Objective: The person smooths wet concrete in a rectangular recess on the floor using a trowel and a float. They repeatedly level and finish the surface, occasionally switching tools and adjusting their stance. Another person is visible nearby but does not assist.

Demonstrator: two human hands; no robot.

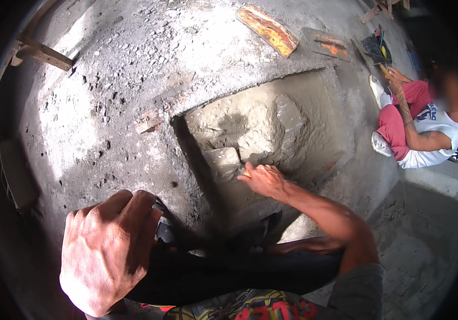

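My right hand (pixel 265 181) is closed around the handle of a trowel (pixel 222 161). The trowel's mortar-smeared blade lies at the near left part of wet grey mortar (pixel 293 117). A shallow rectangular trough (pixel 341 101) with raised edges holds this mortar, which is heaped in the middle and thinner toward the right. Close to the camera at the lower left, my left hand (pixel 106 250) is curled with its knuckles up, left of the trough. Its fingertips and anything inside them are hidden.
Beyond the trough lie an orange-stained board (pixel 267 31) and a flat plastering float (pixel 326 44). Loose gravel (pixel 103 101) and a brick piece (pixel 148 121) lie left. At right a person (pixel 423 125) sits low, holding a tool near a black bucket (pixel 374 47). Timber (pixel 45 55) stands far left.
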